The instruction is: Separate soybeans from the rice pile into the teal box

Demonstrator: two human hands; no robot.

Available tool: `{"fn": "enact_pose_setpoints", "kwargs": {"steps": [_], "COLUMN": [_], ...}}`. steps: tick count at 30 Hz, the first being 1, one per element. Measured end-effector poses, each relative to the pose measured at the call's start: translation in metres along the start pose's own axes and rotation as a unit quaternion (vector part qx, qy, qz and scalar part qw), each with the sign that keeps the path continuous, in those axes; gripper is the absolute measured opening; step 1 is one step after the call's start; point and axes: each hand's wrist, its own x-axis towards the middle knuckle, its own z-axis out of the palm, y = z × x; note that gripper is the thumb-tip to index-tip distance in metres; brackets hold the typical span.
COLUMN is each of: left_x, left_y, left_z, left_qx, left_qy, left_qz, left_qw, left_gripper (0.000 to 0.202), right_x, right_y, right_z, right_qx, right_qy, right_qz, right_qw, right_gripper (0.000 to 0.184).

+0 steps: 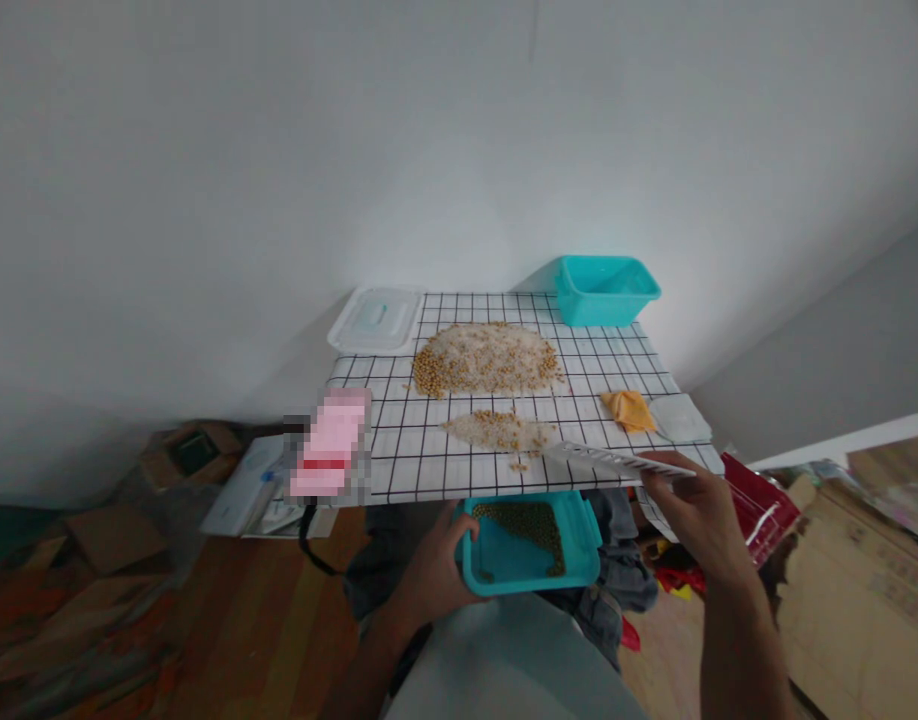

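Observation:
My left hand (433, 568) grips the left wall of a turquoise plastic tub (504, 556), held at my lap just below the table's front edge. Small green beans (530, 522) lie along the tub's far and right sides. Between the fingers of my right hand (695, 505) is a thin white card with dark markings (613, 460), tilted over the front right of the table. Its far end meets a small pile of pale grains and tan beans (496, 432). Behind that lies a larger mixed pile (489, 358), its left end mostly tan beans.
The table has a white cloth with black grid lines (406, 440). A second turquoise tub (605, 300) stands at the back right, a clear lid (376, 320) at the back left. A yellow cloth (628, 410) and white cloth (680, 416) lie right; a blurred pink object (331, 440) left.

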Motion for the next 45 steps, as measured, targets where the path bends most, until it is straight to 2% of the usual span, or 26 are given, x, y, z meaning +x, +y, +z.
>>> {"fn": "enact_pose_setpoints", "kwargs": {"steps": [6, 10, 13, 17, 27, 37, 45], "left_x": [0.000, 0.000, -0.001, -0.001, -0.001, 0.000, 0.000], "left_y": [0.002, 0.002, 0.002, 0.002, 0.001, -0.002, -0.001], "left_z": [0.002, 0.003, 0.002, 0.001, 0.004, 0.006, 0.004], "left_qx": [0.004, -0.001, -0.004, 0.001, 0.007, 0.007, 0.002], "left_qy": [0.006, 0.008, 0.007, 0.005, 0.010, 0.013, 0.004], "left_qz": [-0.011, -0.007, -0.005, -0.009, 0.002, 0.006, 0.001], "left_qw": [1.000, 1.000, 1.000, 1.000, 1.000, 1.000, 1.000], "left_gripper": [0.062, 0.060, 0.061, 0.063, 0.061, 0.062, 0.065], "right_x": [0.000, 0.000, 0.000, -0.003, -0.009, -0.013, -0.009], "right_y": [-0.008, -0.016, -0.021, -0.026, -0.010, -0.017, -0.017], "right_z": [0.012, 0.018, 0.017, 0.011, 0.003, -0.001, 0.009], "right_qx": [0.020, 0.030, 0.027, 0.027, 0.025, 0.047, 0.036], "right_qy": [-0.053, -0.055, -0.054, -0.083, -0.087, -0.138, -0.123], "right_qz": [-0.012, -0.026, -0.025, 0.012, -0.008, 0.019, 0.004], "right_qw": [0.998, 0.998, 0.998, 0.996, 0.996, 0.989, 0.992], "right_gripper": [0.022, 0.021, 0.021, 0.025, 0.022, 0.019, 0.021]}}
